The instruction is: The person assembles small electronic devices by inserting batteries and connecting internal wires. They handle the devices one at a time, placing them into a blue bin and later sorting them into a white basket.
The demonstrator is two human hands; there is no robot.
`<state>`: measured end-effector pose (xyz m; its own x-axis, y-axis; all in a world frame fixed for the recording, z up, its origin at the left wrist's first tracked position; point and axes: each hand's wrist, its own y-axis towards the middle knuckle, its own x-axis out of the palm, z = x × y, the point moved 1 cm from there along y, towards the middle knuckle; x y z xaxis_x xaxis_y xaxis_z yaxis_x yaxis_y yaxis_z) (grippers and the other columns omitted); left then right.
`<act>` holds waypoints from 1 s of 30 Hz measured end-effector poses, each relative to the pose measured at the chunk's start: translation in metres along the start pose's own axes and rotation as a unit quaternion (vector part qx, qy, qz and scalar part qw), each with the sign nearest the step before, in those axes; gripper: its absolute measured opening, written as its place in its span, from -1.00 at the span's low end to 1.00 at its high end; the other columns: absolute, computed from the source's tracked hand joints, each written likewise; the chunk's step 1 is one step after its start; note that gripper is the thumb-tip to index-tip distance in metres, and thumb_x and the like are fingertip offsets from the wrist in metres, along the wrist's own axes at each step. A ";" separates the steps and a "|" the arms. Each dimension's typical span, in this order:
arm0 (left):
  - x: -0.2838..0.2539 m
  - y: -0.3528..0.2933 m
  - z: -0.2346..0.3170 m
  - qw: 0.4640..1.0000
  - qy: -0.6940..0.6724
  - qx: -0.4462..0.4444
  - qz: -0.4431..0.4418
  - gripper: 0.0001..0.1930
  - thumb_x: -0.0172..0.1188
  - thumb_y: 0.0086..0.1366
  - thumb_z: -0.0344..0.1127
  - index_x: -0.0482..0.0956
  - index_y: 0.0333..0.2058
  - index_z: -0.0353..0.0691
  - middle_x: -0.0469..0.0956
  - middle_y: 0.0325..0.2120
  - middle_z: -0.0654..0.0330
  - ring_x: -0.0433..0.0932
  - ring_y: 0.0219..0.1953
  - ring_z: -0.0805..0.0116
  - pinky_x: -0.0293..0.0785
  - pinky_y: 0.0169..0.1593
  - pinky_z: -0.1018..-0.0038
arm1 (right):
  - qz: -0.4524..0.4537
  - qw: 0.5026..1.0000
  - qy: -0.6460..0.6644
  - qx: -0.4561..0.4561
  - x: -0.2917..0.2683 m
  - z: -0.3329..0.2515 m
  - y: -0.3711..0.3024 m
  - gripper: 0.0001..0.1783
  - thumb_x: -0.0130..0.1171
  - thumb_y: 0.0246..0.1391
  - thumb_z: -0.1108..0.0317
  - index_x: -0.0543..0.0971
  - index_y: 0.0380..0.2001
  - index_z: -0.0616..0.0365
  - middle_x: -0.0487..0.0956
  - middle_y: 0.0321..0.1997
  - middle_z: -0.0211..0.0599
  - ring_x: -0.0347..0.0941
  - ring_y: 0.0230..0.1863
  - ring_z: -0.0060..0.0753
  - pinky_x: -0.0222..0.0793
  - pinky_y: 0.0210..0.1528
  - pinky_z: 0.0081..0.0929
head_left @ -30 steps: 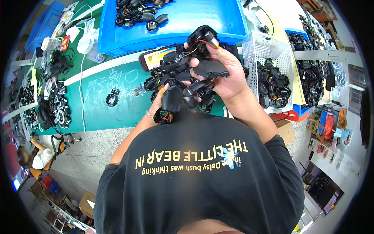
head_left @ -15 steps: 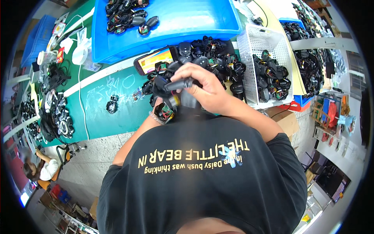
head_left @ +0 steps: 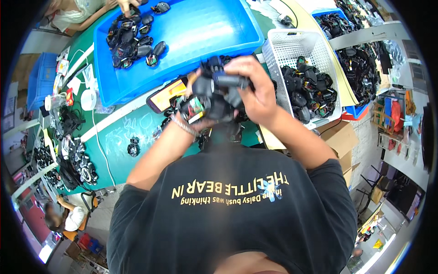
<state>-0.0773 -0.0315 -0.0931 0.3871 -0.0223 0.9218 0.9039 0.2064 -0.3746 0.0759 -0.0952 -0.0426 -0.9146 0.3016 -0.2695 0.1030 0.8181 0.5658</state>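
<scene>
Between my two hands is a bunch of black plastic housings [head_left: 219,98], some with green circuit boards and wires showing. My left hand [head_left: 204,124], with a bracelet at its wrist, cups the bunch from the near left, its fingers partly hidden. My right hand [head_left: 258,89] curls round the bunch from the right, its thumb and fingers on the dark pieces. Both hands are above the green table, just short of the large blue tray [head_left: 191,68]. Motion blurs the held pieces, so I cannot tell them apart. More such housings [head_left: 132,41] lie in the tray's left part.
Another person's hand [head_left: 127,5] reaches into the tray's far left. A phone-like screen [head_left: 166,96] lies left of my hands. A white perforated basket [head_left: 273,59] of housings stands right. One small dark part [head_left: 133,147] and a white cable [head_left: 104,155] lie on the green tabletop [head_left: 121,132].
My hands have risen and moved away from my body toward the tray, now with a bulkier bunch between them. The view has shifted, and another person's hand has come in at the tray.
</scene>
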 end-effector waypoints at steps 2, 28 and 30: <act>0.018 0.026 0.033 0.999 0.022 0.037 -0.016 -0.44 -0.18 0.22 0.23 0.46 -0.05 -0.06 0.51 -0.08 0.13 0.50 -0.06 0.15 0.41 0.01 0.00 | 0.031 0.999 -0.009 0.001 -0.007 0.020 0.031 -0.71 -0.02 -0.05 0.60 0.50 -0.20 0.22 0.48 -0.22 -0.14 0.41 -0.13 -0.15 0.29 -0.01 -0.35; -0.099 0.263 0.134 0.352 0.910 0.117 0.184 -0.43 -0.15 0.23 0.19 0.24 0.21 0.28 0.15 0.24 0.04 0.10 0.27 -0.07 0.05 0.27 0.06 | -0.347 0.813 -0.448 0.138 -0.050 0.182 0.053 -0.53 -0.05 0.17 0.10 0.45 -0.01 0.23 0.45 0.07 -0.08 0.34 0.13 -0.14 0.13 0.22 -0.25; -0.103 0.272 0.132 0.393 0.896 0.121 0.167 -0.42 -0.16 0.23 0.20 0.26 0.21 0.24 0.15 0.24 0.05 0.11 0.27 -0.06 0.01 0.30 0.14 | -0.162 0.923 -0.322 0.137 -0.059 0.160 0.038 -0.63 0.00 0.15 0.20 0.48 -0.08 0.21 0.49 -0.04 -0.11 0.40 0.04 -0.17 0.23 0.12 -0.29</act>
<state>0.1052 0.1559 -0.2767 0.1794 -0.5632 -0.8066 0.7880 0.5731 -0.2248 0.1962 -0.0041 -0.1298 -0.5021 0.1762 -0.8467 0.0413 0.9828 0.1801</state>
